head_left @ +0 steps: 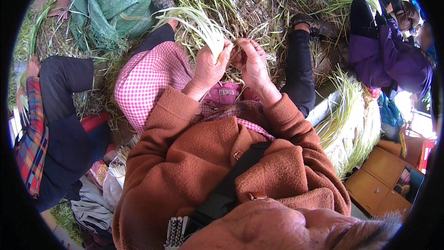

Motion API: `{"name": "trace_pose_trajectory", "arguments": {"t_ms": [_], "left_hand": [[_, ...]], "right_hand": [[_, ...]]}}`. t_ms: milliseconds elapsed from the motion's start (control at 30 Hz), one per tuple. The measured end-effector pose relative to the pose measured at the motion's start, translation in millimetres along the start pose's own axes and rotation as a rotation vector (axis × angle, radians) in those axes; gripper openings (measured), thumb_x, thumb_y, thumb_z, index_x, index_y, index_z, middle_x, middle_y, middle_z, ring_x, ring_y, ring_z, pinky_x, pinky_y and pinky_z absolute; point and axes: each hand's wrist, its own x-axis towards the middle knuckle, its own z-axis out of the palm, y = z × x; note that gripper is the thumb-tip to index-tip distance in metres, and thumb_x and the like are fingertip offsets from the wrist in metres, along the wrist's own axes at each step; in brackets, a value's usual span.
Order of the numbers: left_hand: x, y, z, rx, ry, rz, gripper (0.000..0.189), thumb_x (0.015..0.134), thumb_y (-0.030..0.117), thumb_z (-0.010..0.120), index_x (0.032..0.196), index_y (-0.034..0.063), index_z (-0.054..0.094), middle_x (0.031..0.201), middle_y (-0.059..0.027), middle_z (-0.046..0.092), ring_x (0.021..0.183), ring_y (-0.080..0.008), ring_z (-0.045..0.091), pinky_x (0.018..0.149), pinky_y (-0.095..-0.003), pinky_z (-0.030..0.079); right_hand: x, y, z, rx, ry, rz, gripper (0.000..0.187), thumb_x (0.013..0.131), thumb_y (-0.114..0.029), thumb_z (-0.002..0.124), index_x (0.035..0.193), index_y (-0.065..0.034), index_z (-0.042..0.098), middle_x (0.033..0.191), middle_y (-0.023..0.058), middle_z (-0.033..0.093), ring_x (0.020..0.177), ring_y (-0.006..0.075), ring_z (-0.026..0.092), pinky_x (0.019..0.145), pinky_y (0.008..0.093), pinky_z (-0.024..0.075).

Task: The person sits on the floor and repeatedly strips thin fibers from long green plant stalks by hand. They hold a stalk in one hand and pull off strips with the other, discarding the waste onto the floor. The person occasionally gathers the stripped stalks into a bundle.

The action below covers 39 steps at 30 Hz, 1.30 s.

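A small bunch of pale green-white leafy stalks (pixel 208 29), like blanched chives, is gripped in my left hand (pixel 210 64); its leaves arch up and to the left. Close beside it, my right hand (pixel 253 59) has thumb and forefinger pinched together at a thin strand. The fingertips of both hands almost meet above my lap. Below them lies pink checked cloth (pixel 152 83) over my knee. Loose green and dried stalks (pixel 236 0) cover the ground before me.
A green woven sack (pixel 121 7) lies at upper left. Bundled pale stalks (pixel 353 128) are piled at my right, near a brown wooden cabinet (pixel 373 177). One person in a plaid sleeve (pixel 36 125) sits left; another in purple clothing (pixel 385 52) is at right.
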Motion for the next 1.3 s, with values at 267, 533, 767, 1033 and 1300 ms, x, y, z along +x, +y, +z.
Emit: {"name": "trace_pose_trajectory", "arguments": {"t_ms": [267, 533, 767, 1033, 1300], "left_hand": [[-6.7, -7.7, 3.3, -0.203, 0.021, -0.142, 0.014, 0.092, 0.013, 0.059, 0.092, -0.0005, 0.061, 0.067, -0.0038, 0.060, 0.058, -0.0108, 0.056, 0.050, -0.0259, 0.044], [10.6, -10.8, -15.9, -0.773, 0.377, -0.736, 0.027, 0.087, 0.035, 0.066, 0.087, 0.0077, 0.061, 0.068, 0.0021, 0.058, 0.049, -0.0001, 0.048, 0.036, -0.0129, 0.037], [0.3, 3.0, -2.1, -0.843, -0.043, -0.794, 0.036, 0.090, 0.035, 0.062, 0.105, 0.0024, 0.064, 0.076, 0.0034, 0.057, 0.055, -0.0012, 0.045, 0.037, -0.0132, 0.030], [1.3, 4.1, 1.3, -0.874, 0.122, -0.707, 0.026, 0.090, 0.030, 0.064, 0.101, 0.0066, 0.064, 0.091, -0.0022, 0.065, 0.065, -0.0042, 0.056, 0.039, -0.0142, 0.033], [10.3, -9.1, -11.4, -1.032, 0.262, -0.717, 0.027, 0.096, 0.031, 0.053, 0.104, 0.0061, 0.056, 0.093, -0.0084, 0.064, 0.078, -0.0136, 0.064, 0.037, -0.0142, 0.036]], "right_hand": [[17.5, -11.7, -14.9, 0.197, 0.130, -0.010, 0.012, 0.092, -0.020, 0.056, 0.098, -0.0099, 0.057, 0.080, 0.0019, 0.063, 0.061, 0.0081, 0.050, 0.049, 0.0216, 0.0378], [32.2, -45.9, -52.5, 0.205, 0.198, -0.170, 0.010, 0.093, -0.019, 0.059, 0.089, -0.0094, 0.059, 0.073, -0.0003, 0.061, 0.054, 0.0047, 0.047, 0.046, 0.0184, 0.0381], [6.6, -14.2, -24.8, -0.484, -0.216, -0.279, 0.012, 0.093, -0.016, 0.060, 0.087, -0.0068, 0.064, 0.070, -0.0040, 0.057, 0.056, 0.0024, 0.046, 0.049, 0.0186, 0.0373], [1.2, -9.0, -11.9, -0.508, -0.213, -0.269, 0.016, 0.094, -0.019, 0.058, 0.084, -0.0068, 0.059, 0.070, -0.0032, 0.058, 0.057, 0.0025, 0.045, 0.050, 0.0190, 0.0379], [13.1, -24.8, -31.3, 0.251, -0.138, -0.053, 0.010, 0.095, -0.019, 0.056, 0.092, -0.0097, 0.058, 0.076, 0.0001, 0.055, 0.061, 0.0073, 0.047, 0.052, 0.0196, 0.0382]]}}
